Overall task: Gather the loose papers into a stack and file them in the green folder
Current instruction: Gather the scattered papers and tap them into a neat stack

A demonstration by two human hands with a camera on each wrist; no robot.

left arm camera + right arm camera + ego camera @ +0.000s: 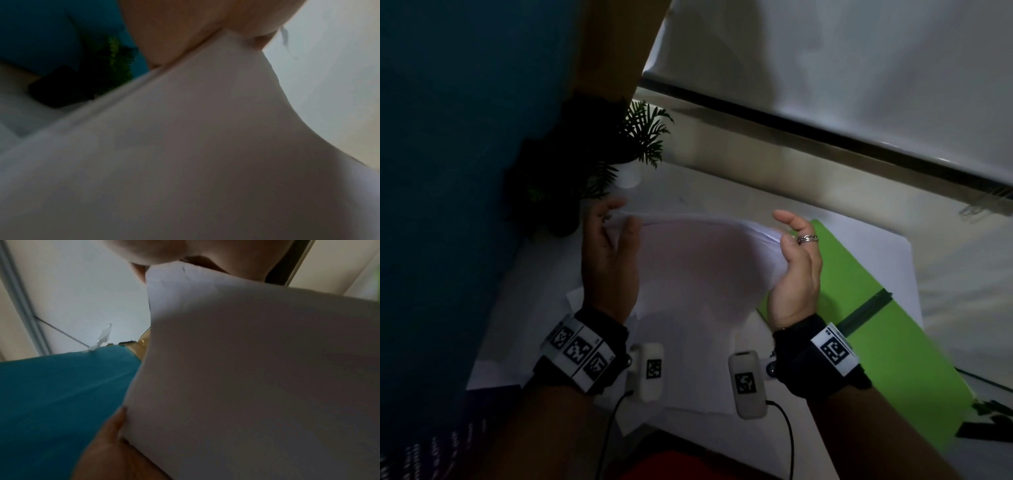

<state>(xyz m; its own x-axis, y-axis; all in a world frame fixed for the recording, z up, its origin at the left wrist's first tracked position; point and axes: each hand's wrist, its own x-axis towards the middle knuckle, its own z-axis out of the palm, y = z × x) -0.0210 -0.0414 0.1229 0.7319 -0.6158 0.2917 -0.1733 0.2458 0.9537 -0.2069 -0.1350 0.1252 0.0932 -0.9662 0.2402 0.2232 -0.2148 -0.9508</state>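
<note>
A sheaf of white papers (698, 270) stands upright in front of me over the desk, held by both hands. My left hand (611, 236) pinches its upper left edge between thumb and fingers. My right hand (792, 246), with rings on one finger, grips the upper right edge, thumb on the near face. The green folder (887, 346) lies flat on the desk to the right, a dark elastic band across it. In the wrist views the papers (185, 154) (257, 378) fill most of the picture, with fingers (185, 24) (164, 249) at the top.
A potted plant (633, 144) in a white pot stands at the back left of the white desk (722, 185). A teal partition (448, 171) runs along the left. More white sheets (893, 253) lie under the folder. A dark object (989, 421) lies at the right edge.
</note>
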